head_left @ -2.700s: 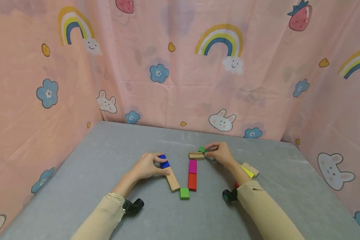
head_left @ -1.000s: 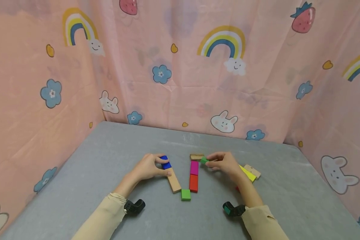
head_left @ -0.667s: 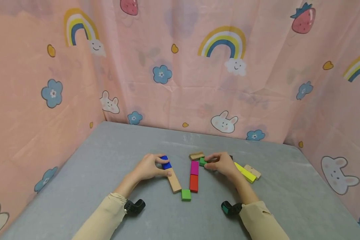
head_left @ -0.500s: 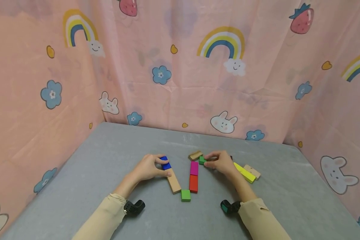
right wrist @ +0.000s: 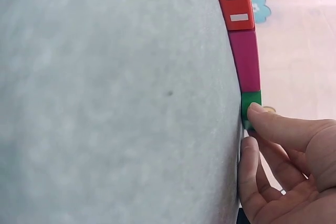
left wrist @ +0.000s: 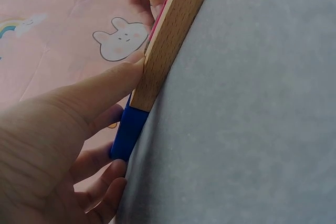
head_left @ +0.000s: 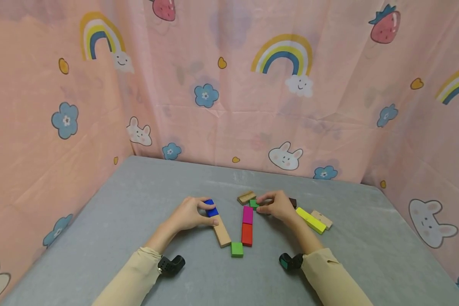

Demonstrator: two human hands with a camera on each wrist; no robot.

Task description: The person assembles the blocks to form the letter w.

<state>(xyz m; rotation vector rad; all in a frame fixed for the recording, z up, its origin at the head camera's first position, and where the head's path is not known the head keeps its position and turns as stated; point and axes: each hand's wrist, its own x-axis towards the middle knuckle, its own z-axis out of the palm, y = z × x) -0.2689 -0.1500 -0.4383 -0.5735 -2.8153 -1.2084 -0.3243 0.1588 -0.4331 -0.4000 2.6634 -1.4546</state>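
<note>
Green block [head_left: 254,203] pinched by right hand [head_left: 276,205]

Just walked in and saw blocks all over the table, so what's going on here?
A person is laying coloured blocks flat on a grey table. The right hand pinches a small green block at the far end of the magenta block. The left hand grips a blue block that butts against a long wooden block.

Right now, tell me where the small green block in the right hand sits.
In the head view the small green block lies right of centre, pinched by the right hand, at the far end of the magenta block, just near the tilted wooden block.
</note>
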